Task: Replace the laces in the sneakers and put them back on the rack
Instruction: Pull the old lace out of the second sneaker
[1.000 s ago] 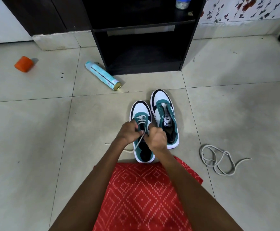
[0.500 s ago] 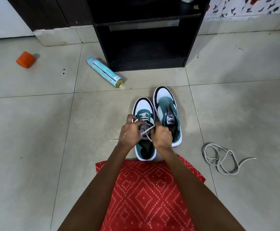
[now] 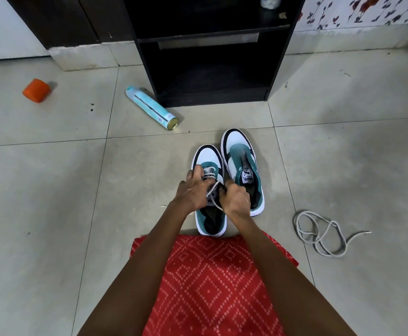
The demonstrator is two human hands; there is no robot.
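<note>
- Floor job, no tabletop here. The black rack stands well ahead of both grips, and its bottom shelf looks free for the pair.
- Red patterned cloth lies behind the grips, under the forearms.
- Laced sneaker sits right under the grips, toe pointing at the rack. The bare sneaker is just beside the right grip and has no lace in it at all.
- Left grip is curled over the eyelets. A lace tip pokes out by its wrist, so I reckon it's pinching that end.
- Right grip is a tight fist pinching the lace, which runs slanted between the two grips.
- Spare lace is coiled well off to the right of the right grip. The spray can is ahead and left.
- Step: mid-lacing shoe one, only the bottom rows crossed. Next, feed the tip through the next eyelet and pull it snug. It's fiddly, so keep that tip aimed.
</note>
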